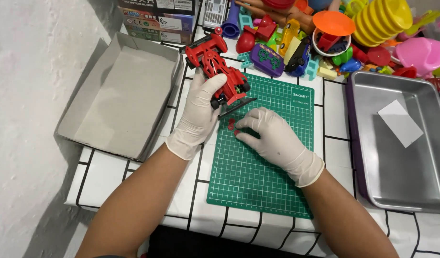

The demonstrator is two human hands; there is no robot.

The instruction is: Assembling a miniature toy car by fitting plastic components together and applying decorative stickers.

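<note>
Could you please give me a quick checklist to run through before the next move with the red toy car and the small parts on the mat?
1. Left hand grips the red toy car firmly: ok.
2. Right hand fingertips on the small red parts: ok.
3. Parts lie on the green mat, not off its edge: ok.
4. Black rod under the car is attached or loose: cannot tell.
5. Metal tray has bare room beside the white card: ok.
6. Grey box within reach, open: ok.
</note>
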